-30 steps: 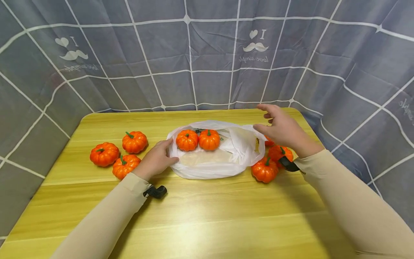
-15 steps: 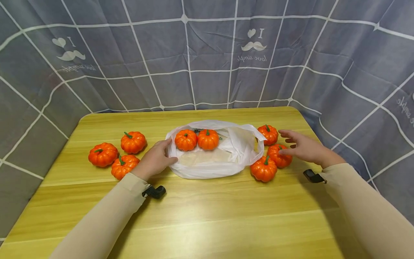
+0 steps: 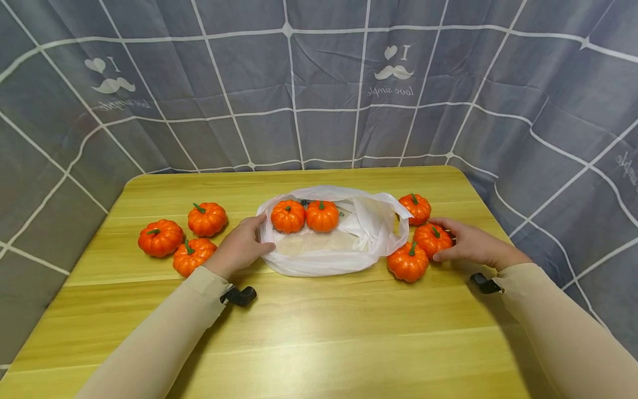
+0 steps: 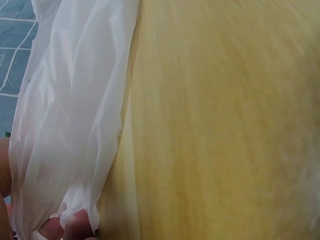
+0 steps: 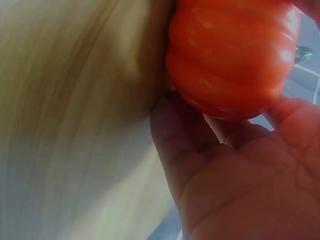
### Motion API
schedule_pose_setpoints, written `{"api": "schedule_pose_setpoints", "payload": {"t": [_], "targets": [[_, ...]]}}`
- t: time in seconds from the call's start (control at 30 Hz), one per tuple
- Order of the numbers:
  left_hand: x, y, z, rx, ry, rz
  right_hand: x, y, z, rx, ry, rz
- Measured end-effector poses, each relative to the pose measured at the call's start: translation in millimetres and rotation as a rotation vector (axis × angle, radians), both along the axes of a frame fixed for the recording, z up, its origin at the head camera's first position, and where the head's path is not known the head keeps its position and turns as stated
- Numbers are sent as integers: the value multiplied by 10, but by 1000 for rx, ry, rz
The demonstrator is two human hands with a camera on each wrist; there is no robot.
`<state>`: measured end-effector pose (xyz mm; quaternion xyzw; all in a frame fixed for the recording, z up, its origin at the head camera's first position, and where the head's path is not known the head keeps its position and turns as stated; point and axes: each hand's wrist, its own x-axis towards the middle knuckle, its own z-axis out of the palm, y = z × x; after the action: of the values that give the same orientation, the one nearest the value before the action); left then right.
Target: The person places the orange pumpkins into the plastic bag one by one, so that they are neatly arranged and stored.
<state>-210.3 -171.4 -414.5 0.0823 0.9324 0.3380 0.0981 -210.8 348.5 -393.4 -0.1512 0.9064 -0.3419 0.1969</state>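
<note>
The right hand [image 3: 466,244] is part-curled round the middle pumpkin [image 3: 430,239], towards the table's right edge, thumb on its near side and fingers about the far side; a rear pumpkin [image 3: 415,209] and a front pumpkin [image 3: 407,262] sit just beside it, by the bag's right end. The left hand [image 3: 241,246] grips the left end of the white plastic bag [image 3: 319,266], thumb over the rim, though plastic veils the fingertips in the left wrist view, so how tightly seems hard to judge; the bag lies mouth up, nearer the far edge of the table [image 3: 319,343], with a left inner pumpkin [image 3: 288,216] and a right inner pumpkin [image 3: 322,216] side by side in it; towards the table's left edge sit an outer pumpkin [image 3: 160,238], a far pumpkin [image 3: 207,219] and a near pumpkin [image 3: 191,256].
</note>
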Motion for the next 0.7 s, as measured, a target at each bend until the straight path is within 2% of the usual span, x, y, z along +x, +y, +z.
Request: {"api": "schedule_pose_setpoints", "payload": {"t": [0.37, 0.7], "targets": [[15, 11, 10, -9, -2, 7, -13, 39, -39, -43, -61, -25], [16, 18, 17, -21, -8, 13, -7, 53, -60, -16, -51, -22]]}}
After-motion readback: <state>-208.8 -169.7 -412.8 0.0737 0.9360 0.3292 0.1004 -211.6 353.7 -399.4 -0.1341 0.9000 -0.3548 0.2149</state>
